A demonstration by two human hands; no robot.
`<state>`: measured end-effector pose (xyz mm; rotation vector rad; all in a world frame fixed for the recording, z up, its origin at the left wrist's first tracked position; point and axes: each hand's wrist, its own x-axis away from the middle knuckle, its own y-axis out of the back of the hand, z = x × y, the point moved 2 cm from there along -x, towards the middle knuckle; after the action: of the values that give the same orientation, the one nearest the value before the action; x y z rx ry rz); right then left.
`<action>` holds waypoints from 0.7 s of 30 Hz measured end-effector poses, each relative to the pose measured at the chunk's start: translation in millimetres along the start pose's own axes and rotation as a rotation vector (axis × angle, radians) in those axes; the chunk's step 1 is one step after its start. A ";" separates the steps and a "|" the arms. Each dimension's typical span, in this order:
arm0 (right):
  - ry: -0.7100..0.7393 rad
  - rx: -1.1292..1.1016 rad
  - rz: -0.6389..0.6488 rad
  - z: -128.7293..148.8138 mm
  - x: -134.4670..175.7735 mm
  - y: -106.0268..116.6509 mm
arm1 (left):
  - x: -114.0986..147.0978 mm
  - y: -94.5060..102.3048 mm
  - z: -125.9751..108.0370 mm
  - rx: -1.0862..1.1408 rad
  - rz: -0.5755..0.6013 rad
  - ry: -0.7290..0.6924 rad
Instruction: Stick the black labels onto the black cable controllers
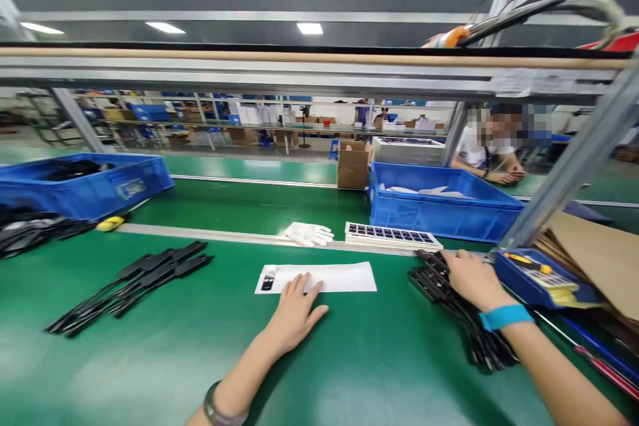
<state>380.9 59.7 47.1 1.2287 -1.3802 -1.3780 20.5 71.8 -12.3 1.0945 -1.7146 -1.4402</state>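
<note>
My left hand [295, 319] lies open, its fingers spread over the lower edge of a flat white sleeve [339, 277]. The sleeve has a black printed patch at its left end. At the right, my right hand [474, 279] has its fingers bent round the upper end of a pile of black cabled parts [434, 276], with fingertips partly hidden. A blue band circles that wrist. Further left, several similar flat black parts with cables [154, 271] lie in a loose bundle. Behind the sleeve rest a white glove [309, 233] and a stack of label sheets [392, 236].
Blue bins stand at back left [130, 183] and back right [434, 210]. A small blue tray [544, 279] and cardboard sheets [594, 253] lie at right. A metal post [574, 146] rises there, under an overhead rail [299, 73]. Another person [492, 146] sits beyond.
</note>
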 end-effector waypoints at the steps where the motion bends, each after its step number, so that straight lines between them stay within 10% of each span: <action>1: 0.010 0.030 -0.040 2.5 -2.9 -3.8 | 1.4 1.1 -4.7 -0.004 0.003 0.008; 5: 0.295 -0.119 -0.243 72.8 -31.9 -11.3 | 3.2 -3.9 -16.0 0.034 -0.026 0.014; 9: 0.678 -0.634 0.024 208.7 -48.1 -13.1 | -1.0 -16.4 -13.7 0.069 -0.119 0.002; 13: 0.739 -0.698 0.106 312.1 -46.1 -25.7 | -1.7 -20.0 -11.4 0.159 -0.128 -0.032; 21: 0.756 -1.035 -0.135 316.2 -22.3 4.7 | -4.7 -22.7 -10.6 0.129 -0.143 -0.083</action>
<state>76.0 145.1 30.5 0.9301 -0.0001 -1.2267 36.2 70.0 -32.3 1.2648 -1.8407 -1.4979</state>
